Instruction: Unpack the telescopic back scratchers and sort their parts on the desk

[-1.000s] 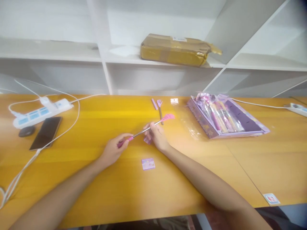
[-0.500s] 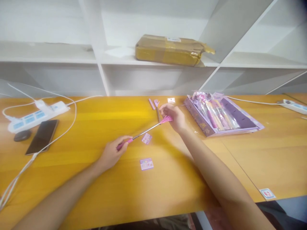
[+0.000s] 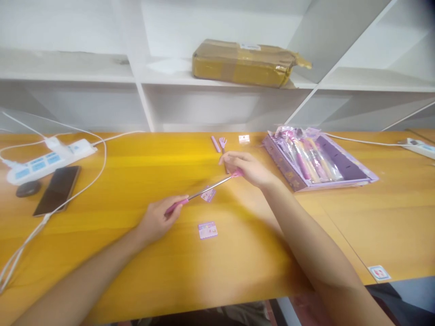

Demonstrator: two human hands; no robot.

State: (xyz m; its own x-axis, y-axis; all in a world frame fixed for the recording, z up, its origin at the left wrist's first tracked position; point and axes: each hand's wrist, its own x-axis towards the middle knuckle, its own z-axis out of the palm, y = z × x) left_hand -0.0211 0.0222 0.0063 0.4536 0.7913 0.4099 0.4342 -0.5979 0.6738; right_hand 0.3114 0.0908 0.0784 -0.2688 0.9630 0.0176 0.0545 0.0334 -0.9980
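Note:
A pink back scratcher [image 3: 214, 184] with a slim metal rod slants up to the right above the table. My left hand [image 3: 161, 213] is closed round its pink handle. At the far end, my right hand [image 3: 247, 167] has its fingers curled about the small hand-shaped head, which is partly hidden. Behind the right hand lies a second, lilac back scratcher [image 3: 223, 143], partly covered by the fingers. A short purple stick [image 3: 215, 144] rests beside it. Two printed purple cards, one [image 3: 208, 194] under the rod and another [image 3: 207, 230] nearer me, lie on the table.
An open purple box [image 3: 299, 186] holds several plastic-wrapped back scratchers at the right. A power strip [image 3: 50, 160], phone [image 3: 57, 191], black mouse [image 3: 28, 189] and loose white cables are at the left. A taped parcel [image 3: 243, 65] sits on the shelf behind. A small white card [image 3: 244, 139] lies at the back.
My right hand has shifted slightly down onto the pink head, which now shows less. The left hand keeps its hold on the handle. The view has tilted slightly.

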